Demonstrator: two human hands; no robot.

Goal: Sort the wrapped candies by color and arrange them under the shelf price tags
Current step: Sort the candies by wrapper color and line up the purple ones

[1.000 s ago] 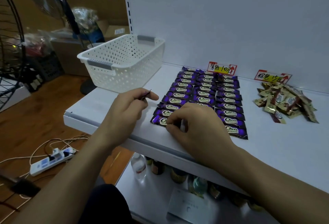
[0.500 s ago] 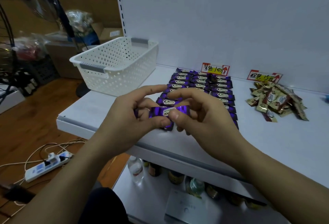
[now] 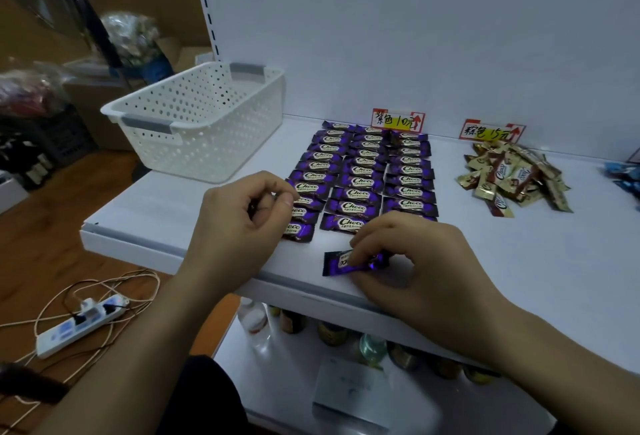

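Purple wrapped candies [image 3: 363, 171] lie in three neat columns on the white shelf [image 3: 519, 261], under the purple price tag [image 3: 398, 120]. A loose heap of gold-brown candies [image 3: 512, 178] sits under the brown price tag [image 3: 491, 131]. My right hand [image 3: 422, 268] pinches one purple candy [image 3: 341, 263] against the shelf near the front edge, just below the middle column. My left hand [image 3: 239, 223] hovers at the near end of the left column with its fingers curled round a dark candy that is mostly hidden.
A white perforated basket [image 3: 207, 123] stands at the shelf's back left. Blue candies [image 3: 623, 175] show at the right edge. Bottles [image 3: 332, 330] stand on the lower shelf. A power strip [image 3: 79, 324] with cables lies on the wooden floor at left.
Both hands held a purple candy together in the air half a second ago. Now the right hand has brought it down onto the shelf front, and the left hand has drawn away to the left.
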